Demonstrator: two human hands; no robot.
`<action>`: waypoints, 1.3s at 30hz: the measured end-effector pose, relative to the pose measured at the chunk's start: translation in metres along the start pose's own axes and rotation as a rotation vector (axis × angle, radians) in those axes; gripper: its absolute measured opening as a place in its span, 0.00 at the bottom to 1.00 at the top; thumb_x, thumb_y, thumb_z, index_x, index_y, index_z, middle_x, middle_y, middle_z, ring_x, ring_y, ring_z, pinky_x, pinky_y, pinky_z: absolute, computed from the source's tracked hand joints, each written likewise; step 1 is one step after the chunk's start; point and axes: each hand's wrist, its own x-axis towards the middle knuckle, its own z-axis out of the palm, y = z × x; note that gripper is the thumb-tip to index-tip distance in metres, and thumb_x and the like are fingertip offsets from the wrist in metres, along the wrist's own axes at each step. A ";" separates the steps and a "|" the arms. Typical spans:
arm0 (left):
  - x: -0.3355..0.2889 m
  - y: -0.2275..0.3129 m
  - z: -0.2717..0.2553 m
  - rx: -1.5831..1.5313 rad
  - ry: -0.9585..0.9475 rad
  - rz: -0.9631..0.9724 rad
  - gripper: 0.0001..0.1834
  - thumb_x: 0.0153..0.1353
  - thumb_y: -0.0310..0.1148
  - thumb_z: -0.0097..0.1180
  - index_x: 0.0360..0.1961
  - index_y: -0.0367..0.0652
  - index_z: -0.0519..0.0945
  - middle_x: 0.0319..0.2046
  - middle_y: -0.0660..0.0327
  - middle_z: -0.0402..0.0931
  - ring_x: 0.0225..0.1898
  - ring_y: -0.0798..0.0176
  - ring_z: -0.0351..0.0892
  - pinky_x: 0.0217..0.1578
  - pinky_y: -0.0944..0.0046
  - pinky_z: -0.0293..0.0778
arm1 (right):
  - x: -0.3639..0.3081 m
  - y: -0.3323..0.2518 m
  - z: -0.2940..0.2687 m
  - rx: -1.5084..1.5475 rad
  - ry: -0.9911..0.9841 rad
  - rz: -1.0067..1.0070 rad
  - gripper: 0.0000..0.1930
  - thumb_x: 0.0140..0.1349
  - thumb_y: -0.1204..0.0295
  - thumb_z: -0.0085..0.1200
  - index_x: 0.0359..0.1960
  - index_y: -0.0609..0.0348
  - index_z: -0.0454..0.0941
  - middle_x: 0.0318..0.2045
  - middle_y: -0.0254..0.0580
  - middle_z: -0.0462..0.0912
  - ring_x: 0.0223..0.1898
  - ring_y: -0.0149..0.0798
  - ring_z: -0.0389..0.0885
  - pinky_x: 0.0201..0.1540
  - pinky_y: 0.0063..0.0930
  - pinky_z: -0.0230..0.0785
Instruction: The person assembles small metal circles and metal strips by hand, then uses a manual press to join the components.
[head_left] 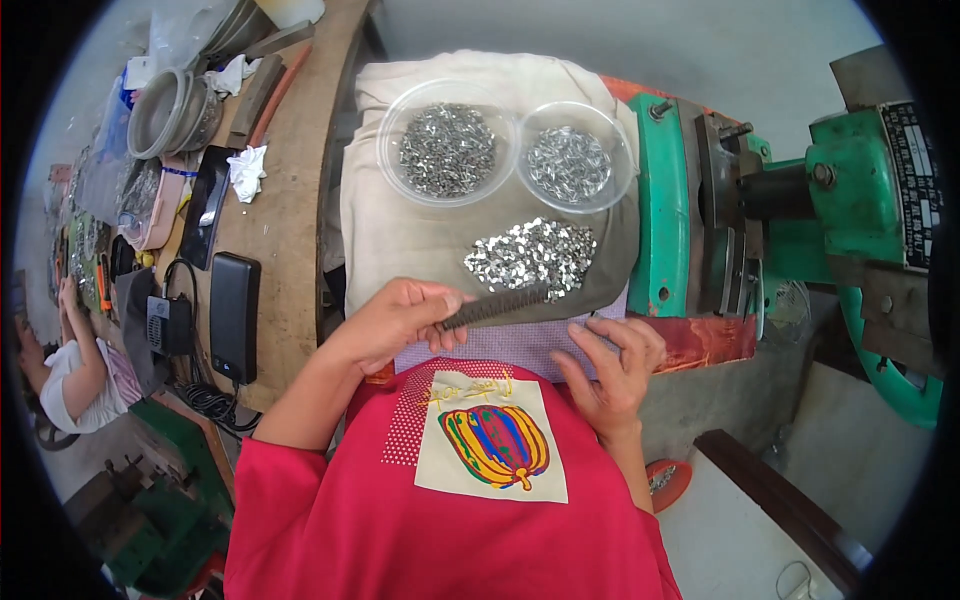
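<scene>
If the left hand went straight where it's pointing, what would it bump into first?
Probably the pile of shiny bits: the left hand points right, and the dark ridged strip it holds seems to reach the pile's lower edge. I can't tell if they touch.

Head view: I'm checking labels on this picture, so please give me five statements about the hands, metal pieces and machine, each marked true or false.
1. The left hand holds a dark ridged strip. True.
2. The larger tub and the smaller tub both hold metal pieces. True.
3. The loose shiny pile lies inside the larger tub. False: it lies on the cloth, nearer the person.
4. The right hand grips the smaller tub. False: it is apart from both tubs.
5. The green machine stands left of the tubs. False: it stands to their right.
</scene>
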 end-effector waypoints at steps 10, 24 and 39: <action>0.014 -0.033 0.017 0.149 -0.179 -0.165 0.17 0.74 0.36 0.46 0.46 0.32 0.81 0.30 0.60 0.83 0.29 0.74 0.79 0.30 0.74 0.75 | -0.016 0.005 0.023 0.061 -0.283 -0.070 0.18 0.49 0.66 0.68 0.45 0.48 0.84 0.41 0.27 0.80 0.45 0.36 0.76 0.53 0.37 0.58; 0.012 -0.018 0.025 1.046 0.395 0.730 0.06 0.58 0.24 0.60 0.37 0.37 0.81 0.32 0.53 0.77 0.34 0.48 0.80 0.35 0.54 0.75 | 0.015 0.011 0.020 0.149 -0.377 0.023 0.11 0.54 0.68 0.66 0.39 0.50 0.85 0.35 0.30 0.78 0.39 0.35 0.76 0.50 0.36 0.59; 0.040 -0.022 0.025 1.148 0.384 0.820 0.07 0.54 0.24 0.63 0.35 0.40 0.81 0.33 0.56 0.75 0.38 0.49 0.78 0.37 0.53 0.75 | 0.029 0.001 0.070 0.044 -0.118 -0.046 0.06 0.50 0.70 0.66 0.30 0.47 0.83 0.30 0.29 0.73 0.36 0.35 0.75 0.46 0.38 0.59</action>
